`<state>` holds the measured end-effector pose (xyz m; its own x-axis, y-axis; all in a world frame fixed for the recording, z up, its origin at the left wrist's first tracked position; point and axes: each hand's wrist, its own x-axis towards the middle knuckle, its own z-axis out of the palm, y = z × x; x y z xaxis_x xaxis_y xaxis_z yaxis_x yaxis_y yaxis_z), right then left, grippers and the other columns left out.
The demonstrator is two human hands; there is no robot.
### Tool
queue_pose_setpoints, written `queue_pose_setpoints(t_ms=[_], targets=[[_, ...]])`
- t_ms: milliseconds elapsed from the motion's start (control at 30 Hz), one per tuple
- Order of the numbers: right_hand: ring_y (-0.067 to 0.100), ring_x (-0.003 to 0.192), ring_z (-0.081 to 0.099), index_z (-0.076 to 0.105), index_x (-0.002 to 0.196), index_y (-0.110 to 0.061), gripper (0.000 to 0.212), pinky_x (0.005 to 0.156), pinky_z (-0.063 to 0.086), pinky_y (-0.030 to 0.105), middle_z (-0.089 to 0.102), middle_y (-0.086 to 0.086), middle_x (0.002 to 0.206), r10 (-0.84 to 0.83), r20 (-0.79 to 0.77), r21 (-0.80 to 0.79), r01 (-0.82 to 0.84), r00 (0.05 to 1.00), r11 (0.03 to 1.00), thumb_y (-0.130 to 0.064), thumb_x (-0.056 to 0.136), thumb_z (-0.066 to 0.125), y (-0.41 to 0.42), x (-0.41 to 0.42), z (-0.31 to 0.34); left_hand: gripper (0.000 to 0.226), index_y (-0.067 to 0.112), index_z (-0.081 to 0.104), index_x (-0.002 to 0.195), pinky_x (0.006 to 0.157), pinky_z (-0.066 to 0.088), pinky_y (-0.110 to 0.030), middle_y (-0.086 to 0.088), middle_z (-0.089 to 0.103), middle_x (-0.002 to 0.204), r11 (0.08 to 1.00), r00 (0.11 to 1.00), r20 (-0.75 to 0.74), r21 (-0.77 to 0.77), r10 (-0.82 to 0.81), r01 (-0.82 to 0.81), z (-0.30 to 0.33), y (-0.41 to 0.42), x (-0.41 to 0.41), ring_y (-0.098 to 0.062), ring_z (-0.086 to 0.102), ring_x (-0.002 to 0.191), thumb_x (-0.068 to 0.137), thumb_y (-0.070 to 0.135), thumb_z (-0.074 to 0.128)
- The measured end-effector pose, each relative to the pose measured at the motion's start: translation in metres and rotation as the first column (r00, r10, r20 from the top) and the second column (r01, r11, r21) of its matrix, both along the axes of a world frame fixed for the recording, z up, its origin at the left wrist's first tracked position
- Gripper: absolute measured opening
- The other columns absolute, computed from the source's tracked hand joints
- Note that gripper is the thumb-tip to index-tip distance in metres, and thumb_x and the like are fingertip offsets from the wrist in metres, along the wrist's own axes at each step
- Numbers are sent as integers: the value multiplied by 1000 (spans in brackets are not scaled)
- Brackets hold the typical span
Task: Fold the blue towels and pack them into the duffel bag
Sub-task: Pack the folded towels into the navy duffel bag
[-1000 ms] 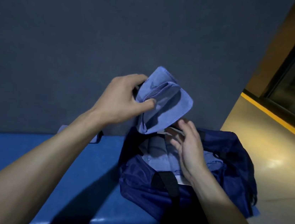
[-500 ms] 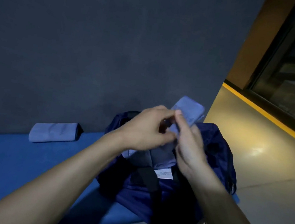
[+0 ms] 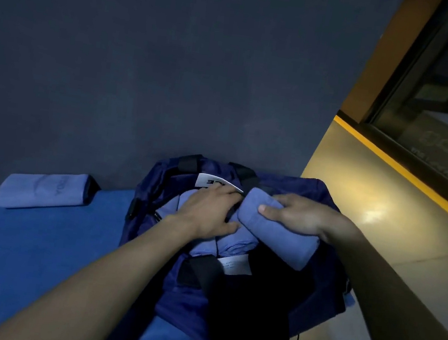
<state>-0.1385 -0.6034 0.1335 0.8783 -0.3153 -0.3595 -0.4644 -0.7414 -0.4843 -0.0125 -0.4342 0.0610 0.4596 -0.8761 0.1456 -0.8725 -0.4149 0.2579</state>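
Sitting on a blue bench (image 3: pixel 24 244) against a dark wall (image 3: pixel 173 64), the duffel bag (image 3: pixel 229 297) holds towels (image 3: pixel 233 244); my right hand (image 3: pixel 299 215) clasps a rolled towel (image 3: pixel 274 229), my left hand (image 3: pixel 209 210) presses flat, fingers spread.

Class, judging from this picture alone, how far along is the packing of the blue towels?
Done: folded light-blue towels already lie inside the open navy duffel bag. In hand: the right hand grips a rolled blue towel over the opening, while the left hand presses the packed ones down. Left: one folded blue towel on the blue bench, still to pack.
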Motion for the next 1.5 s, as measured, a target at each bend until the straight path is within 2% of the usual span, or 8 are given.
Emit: queue_pose_setpoints(t_ms=[200,433,700,867,967,1133,1267,1500], targets=[[22,97,64,62,105,-16,35,85,45,37,68,6,105,-104,-96,-129,91,990,987,-49,93,56,7,10,6,117,27,-4,163,98,46,-38,-2,44,149,996,988,-148,83,34,-21,9,2,13,-25,42,134,83,49,78],[35,124,55,50,137,-6,42,94,44,36,54,18,142,-213,16,-271,210,977,939,-29,103,44,4,42,-29,117,31,-2,163,103,44,-41,-1,46,146,995,977,-209,95,27,-7,4,7,15,-24,39,134,81,50,79],[38,128,53,42,143,-7,43,98,44,44,52,17,144,-281,-1,-519,240,960,821,-22,103,38,-1,46,-43,117,30,-3,163,109,40,-41,-2,43,151,995,970,-241,98,24,0,2,8,14,-23,34,138,82,49,78],[33,113,59,57,118,-11,28,85,45,36,62,15,129,-145,113,-211,167,983,963,-33,107,42,8,68,-45,117,31,-4,163,100,44,-42,3,51,126,997,968,-248,81,22,-2,0,8,14,-23,41,125,82,49,78],[34,122,56,58,130,-8,38,98,45,36,59,17,138,-181,117,-90,192,976,977,-35,107,43,-3,63,-54,114,30,-1,163,106,42,-44,-1,50,140,995,966,-255,96,27,-3,-1,8,15,-25,39,133,83,50,77],[35,132,51,56,137,-4,48,99,38,31,51,21,148,-160,-30,-145,154,987,977,-37,110,35,-12,51,-61,110,31,2,164,115,34,-44,1,40,156,996,965,-261,86,18,5,-3,9,17,-22,30,143,84,48,77],[42,118,57,54,126,-5,47,92,43,38,58,26,135,-165,10,-186,164,986,969,-43,109,32,-11,50,-76,110,32,3,164,115,35,-44,3,41,156,996,967,-254,90,13,10,-4,9,17,-22,31,142,84,48,76],[43,126,51,48,135,-6,52,94,39,41,53,25,140,-254,136,-120,271,958,955,-47,109,30,0,43,-88,112,32,4,163,114,36,-45,2,40,157,994,973,-230,109,22,3,-5,1,17,-25,32,142,81,48,77]])
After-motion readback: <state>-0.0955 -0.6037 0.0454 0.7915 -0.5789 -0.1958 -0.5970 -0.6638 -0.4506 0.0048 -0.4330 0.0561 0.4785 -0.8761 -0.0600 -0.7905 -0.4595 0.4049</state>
